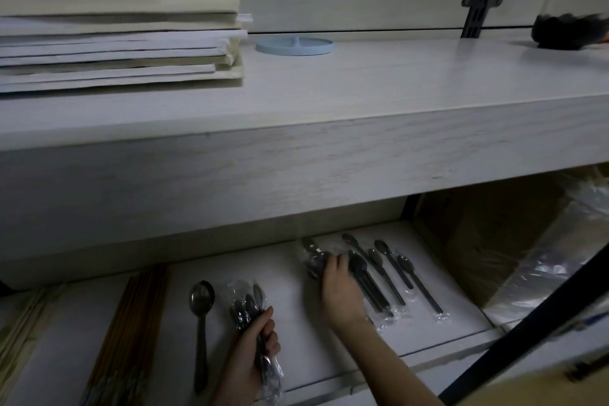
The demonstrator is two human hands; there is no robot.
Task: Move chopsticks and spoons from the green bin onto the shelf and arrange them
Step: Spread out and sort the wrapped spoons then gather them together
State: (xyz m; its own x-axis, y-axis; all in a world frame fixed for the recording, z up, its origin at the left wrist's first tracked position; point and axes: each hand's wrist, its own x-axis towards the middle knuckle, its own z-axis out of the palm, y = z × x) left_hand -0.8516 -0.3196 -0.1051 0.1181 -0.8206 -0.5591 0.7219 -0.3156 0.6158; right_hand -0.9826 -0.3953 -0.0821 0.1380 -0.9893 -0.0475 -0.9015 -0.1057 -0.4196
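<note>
My left grip [250, 349] clutches wrapped spoons [245, 303].
My right grip [339, 287] curls its fingers round another packet [313, 262] on the shelf [290, 323].

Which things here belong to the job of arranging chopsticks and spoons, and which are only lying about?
Job: brown chopsticks; bare metal spoon; wrapped spoons gripped by the left hand; wrapped bundle at the right hand; row of black spoons.
Lying about: paper stack; blue round disc; cardboard box with plastic liner.
</note>
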